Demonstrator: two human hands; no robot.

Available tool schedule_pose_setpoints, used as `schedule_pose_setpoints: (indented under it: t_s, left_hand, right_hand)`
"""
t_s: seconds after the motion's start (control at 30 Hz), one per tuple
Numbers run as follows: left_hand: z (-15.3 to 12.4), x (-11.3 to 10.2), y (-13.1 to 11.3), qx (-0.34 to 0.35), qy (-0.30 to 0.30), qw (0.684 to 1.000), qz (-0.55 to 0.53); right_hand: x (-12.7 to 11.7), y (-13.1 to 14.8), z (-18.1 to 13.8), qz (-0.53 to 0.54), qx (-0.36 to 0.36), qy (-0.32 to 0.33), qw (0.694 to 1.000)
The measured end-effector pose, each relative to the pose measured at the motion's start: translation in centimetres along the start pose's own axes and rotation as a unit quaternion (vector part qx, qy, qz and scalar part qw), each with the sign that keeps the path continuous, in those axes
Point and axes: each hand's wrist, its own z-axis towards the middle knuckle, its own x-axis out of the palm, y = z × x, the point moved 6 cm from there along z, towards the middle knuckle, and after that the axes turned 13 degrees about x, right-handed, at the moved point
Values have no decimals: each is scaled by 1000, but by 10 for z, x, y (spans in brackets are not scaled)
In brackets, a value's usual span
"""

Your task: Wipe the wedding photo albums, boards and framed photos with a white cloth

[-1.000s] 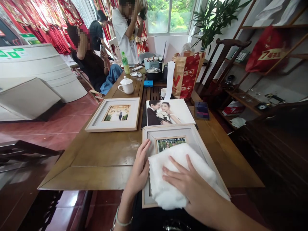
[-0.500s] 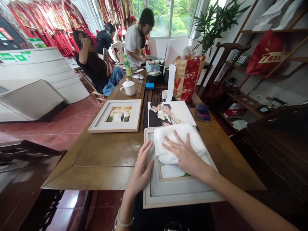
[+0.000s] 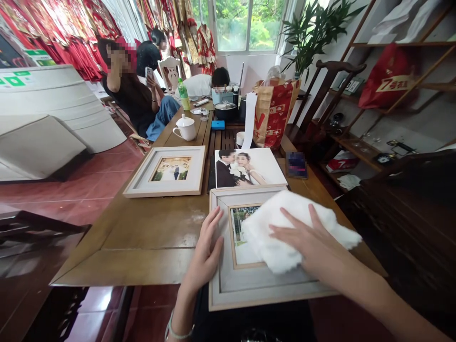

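Note:
A pale picture frame (image 3: 249, 287) lies flat at the near edge of the wooden table (image 3: 149, 237), a small photo showing under its glass. My left hand (image 3: 206, 254) rests flat on the frame's left border, fingers spread. My right hand (image 3: 308, 242) presses a fluffy white cloth (image 3: 278, 230) onto the right half of the frame, covering part of the photo. The frame's near edge overhangs the table toward me.
A second framed photo (image 3: 166, 171) and an unframed wedding print (image 3: 249, 167) lie farther along the table, with a phone (image 3: 296, 165), a white cup (image 3: 185, 127), a red paper bag (image 3: 272, 111) and tea things beyond. Several people sit at the far end. Shelves stand at right.
My right hand has swept the cloth from the frame's near part up to its top edge, then across to the right side. The left hand has stayed on the left border.

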Motion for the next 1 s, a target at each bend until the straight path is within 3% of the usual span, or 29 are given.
schedule_pose_setpoints:
  t_s: [0.13,0.27,0.37,0.5,0.6,0.67,0.8,1.0]
  left_hand:
    - [0,0,1,1,2,1000,6]
    - [0,0,1,7,-2,1000,0]
    - [0,0,2,6,-3,1000,5]
    - [0,0,1,10,3,1000,16]
    - [0,1,1,8,9,1000,19]
    - [1,1,1,4,13,1000,20]
    - [0,1,0,7,15,1000,17]
    - [0,1,2,8,14,1000,16]
  right_hand:
    - [-13,-25,40,-16,70,-115,991]
    - [-13,-27,50,-3,66,-96,993]
    - [-5,-20,29,-4,54,-30,998]
    - [15,-20,-27,5,45,58,997]
    - [18,-24,-59,41,23,55,997]
    - [15,-28,-61,54,27,45,997]
    - [1,-30,-17,66,54,13,996]
    - [-14,-31,50,95,80,-120,985]
